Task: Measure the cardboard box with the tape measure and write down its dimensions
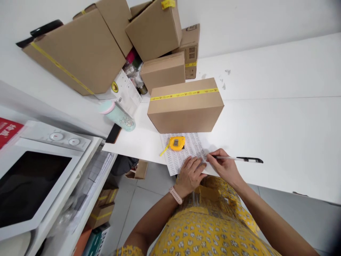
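Observation:
A printed sheet full of rows of small text lies at the near edge of the white table. My left hand rests flat on the sheet's near part, fingers spread, a pale watch strap on the wrist. My right hand pinches a white and black pen, its tip on the sheet's right edge. A yellow tape measure sits on the sheet just beyond my hands. Right behind it stands a cardboard box sealed with yellow tape.
More cardboard boxes are stacked against the wall at the back left. A mint-coloured bottle lies beside a dark phone. A white machine with a dark screen stands at the left, with boxes on the floor below.

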`<state>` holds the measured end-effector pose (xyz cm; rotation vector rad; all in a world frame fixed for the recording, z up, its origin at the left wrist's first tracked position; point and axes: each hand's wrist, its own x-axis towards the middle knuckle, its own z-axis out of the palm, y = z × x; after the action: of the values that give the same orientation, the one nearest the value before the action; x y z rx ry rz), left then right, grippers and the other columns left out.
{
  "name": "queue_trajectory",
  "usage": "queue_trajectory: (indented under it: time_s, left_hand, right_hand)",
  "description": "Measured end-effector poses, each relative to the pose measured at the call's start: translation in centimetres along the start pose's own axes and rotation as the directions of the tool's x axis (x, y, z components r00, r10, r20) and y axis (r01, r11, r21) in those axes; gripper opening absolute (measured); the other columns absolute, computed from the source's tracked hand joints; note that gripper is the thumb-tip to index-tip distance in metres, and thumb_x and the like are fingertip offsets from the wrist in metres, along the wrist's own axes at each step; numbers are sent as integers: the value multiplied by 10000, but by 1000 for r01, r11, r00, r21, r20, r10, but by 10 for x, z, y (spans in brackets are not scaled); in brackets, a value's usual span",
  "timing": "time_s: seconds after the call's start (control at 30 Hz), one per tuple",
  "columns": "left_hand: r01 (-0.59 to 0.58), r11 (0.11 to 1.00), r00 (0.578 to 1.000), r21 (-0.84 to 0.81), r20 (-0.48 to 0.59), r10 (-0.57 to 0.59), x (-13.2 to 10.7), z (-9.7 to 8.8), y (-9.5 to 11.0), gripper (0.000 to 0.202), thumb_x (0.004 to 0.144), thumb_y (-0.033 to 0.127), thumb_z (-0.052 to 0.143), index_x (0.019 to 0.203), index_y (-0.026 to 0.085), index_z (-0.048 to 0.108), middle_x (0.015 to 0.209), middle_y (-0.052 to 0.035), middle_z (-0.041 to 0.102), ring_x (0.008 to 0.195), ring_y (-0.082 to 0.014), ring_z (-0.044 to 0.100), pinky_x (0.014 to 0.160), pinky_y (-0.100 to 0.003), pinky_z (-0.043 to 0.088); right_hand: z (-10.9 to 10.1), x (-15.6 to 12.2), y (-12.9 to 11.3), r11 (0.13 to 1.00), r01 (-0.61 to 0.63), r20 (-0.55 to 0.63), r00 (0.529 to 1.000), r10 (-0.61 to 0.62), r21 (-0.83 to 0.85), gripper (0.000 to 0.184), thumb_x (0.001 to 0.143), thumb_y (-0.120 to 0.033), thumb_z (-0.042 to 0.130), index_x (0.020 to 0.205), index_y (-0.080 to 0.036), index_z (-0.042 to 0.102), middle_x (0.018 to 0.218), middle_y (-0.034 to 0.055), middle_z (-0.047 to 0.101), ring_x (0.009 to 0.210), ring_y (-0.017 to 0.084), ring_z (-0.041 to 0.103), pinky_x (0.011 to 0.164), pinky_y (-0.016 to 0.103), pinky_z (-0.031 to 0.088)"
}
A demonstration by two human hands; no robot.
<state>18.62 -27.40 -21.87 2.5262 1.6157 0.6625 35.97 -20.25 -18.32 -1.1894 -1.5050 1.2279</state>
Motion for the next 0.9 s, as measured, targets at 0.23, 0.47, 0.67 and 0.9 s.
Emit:
queue_trajectory:
  time_s: [0.23, 0.47, 0.67, 0.9]
  left_hand:
    - [-4, 1000, 999, -20, -51, 3, 0, 2, 1, 391, 1023, 425, 523, 1285, 166, 653, 1362, -128, 663, 1328, -267, 567, 1192, -500, 404]
    - [6, 1000, 1000, -20, -15, -7, 0, 3, 1, 383, 1016, 401, 538, 1300, 167, 643, 1377, -140, 651, 1345, -270, 553, 1190, -521, 404]
    - [10, 1000, 1000, -30, -18, -10, 1, 4, 1, 391, 1019, 409, 524, 1294, 163, 653, 1362, -143, 661, 1331, -280, 569, 1176, -521, 422]
    - [3, 999, 999, -35, -50, -5, 0, 3, 1, 392, 1034, 410, 492, 1293, 162, 652, 1359, -133, 666, 1325, -274, 575, 1180, -513, 418]
  right_hand:
    - [3, -3, 9, 988, 55, -38, 997, -61, -144, 403, 888, -548, 640, 675, -230, 515, 571, -29, 477, 520, 125, 423, 474, 264, 349]
    - [2, -2, 11, 976, 71, 3, 997, -71, -206, 396, 909, -545, 612, 683, -232, 524, 587, -21, 488, 526, 129, 420, 465, 263, 333]
    - [2, -1, 10, 964, 112, 24, 994, -109, -240, 383, 911, -530, 611, 686, -231, 534, 579, -19, 497, 518, 132, 433, 478, 274, 343]
    - [2, -2, 10, 967, 111, 25, 994, -108, -230, 340, 917, -470, 609, 688, -234, 521, 579, -27, 479, 519, 132, 426, 486, 279, 338]
